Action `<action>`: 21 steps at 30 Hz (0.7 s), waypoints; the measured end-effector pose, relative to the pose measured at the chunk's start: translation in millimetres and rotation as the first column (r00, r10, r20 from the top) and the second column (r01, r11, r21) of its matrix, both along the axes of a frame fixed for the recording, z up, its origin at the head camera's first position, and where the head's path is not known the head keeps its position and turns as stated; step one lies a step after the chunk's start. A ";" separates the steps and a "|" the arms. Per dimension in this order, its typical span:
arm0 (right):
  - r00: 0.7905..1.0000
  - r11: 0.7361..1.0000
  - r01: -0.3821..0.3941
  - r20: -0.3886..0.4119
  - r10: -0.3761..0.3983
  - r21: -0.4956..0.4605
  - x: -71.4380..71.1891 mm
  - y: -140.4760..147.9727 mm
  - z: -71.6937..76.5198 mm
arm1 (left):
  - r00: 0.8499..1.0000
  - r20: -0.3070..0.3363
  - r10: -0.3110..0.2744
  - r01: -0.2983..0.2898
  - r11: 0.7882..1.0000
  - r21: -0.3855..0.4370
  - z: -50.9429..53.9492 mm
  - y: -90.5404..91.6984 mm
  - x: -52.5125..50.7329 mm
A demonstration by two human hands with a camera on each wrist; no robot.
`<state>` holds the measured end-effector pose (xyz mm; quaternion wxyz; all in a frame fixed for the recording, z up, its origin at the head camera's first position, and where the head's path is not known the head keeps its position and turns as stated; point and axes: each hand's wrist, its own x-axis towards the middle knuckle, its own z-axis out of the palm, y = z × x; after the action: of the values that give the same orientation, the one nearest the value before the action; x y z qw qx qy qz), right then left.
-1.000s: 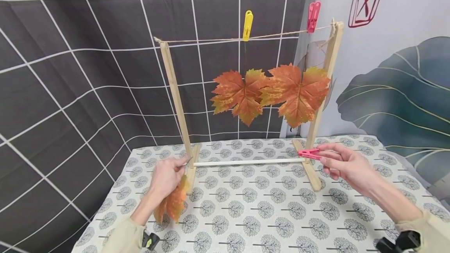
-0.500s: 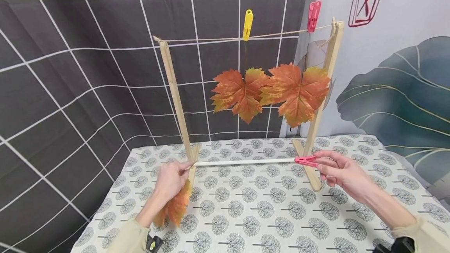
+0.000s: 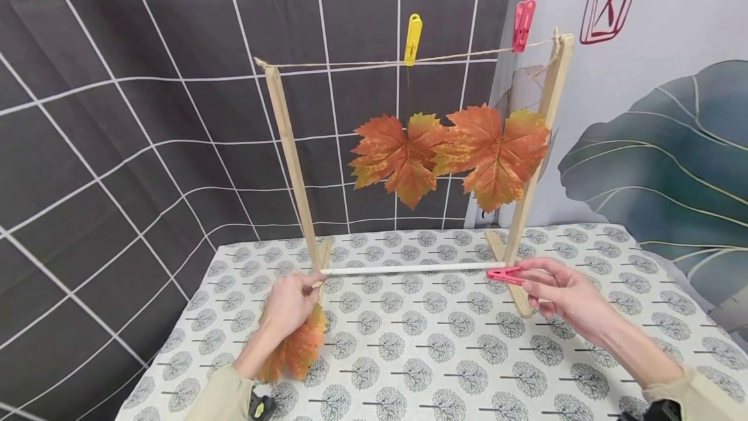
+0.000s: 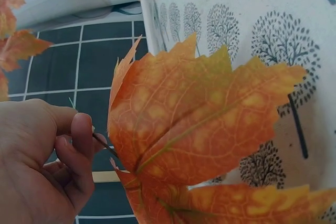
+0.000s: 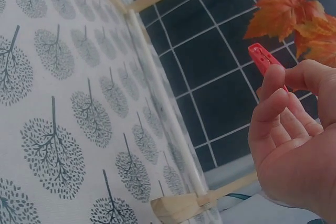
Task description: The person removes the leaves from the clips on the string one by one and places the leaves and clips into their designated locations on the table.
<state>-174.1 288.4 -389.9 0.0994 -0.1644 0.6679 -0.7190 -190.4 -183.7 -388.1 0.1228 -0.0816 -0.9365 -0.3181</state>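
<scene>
An orange maple leaf point(image 4: 194, 119) hangs from its thin dark stem, which my left hand point(image 3: 290, 304) pinches between thumb and fingers beside the rack's left foot. My right hand point(image 3: 563, 288) holds a pink clothespin point(image 3: 506, 275) by its handle ends, close to the right foot of the wooden rack point(image 3: 295, 154). From the twine point(image 3: 350, 65) across the top hang two more leaves. A yellow clothespin point(image 3: 413, 39) is over the left leaf point(image 3: 403, 154), and another pink clothespin point(image 3: 523, 25) is over the right leaf point(image 3: 497, 154).
A white rod point(image 3: 409, 269) joins the rack's two feet low over the table. The tablecloth point(image 3: 421, 356) has a tree print. Behind stands a dark gridded curtain point(image 3: 193, 38), with a pale leaf-patterned cloth point(image 3: 684, 135) to the right.
My left hand has shifted slightly right and down with its leaf. The right hand has moved a little left and lower, carrying the pink clothespin. The hanging leaves stay put.
</scene>
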 end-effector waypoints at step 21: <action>0.999 0.999 0.002 0.033 -0.004 0.044 3.0 -6.2 -14.7 | 0.999 -0.022 -0.040 0.041 0.999 0.003 -21.6 4.1 -1.1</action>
<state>-171.1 282.2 -404.6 0.1130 -0.1493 0.6821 -0.7068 -191.5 -179.6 -409.8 0.1266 -0.1039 -0.9328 -0.3210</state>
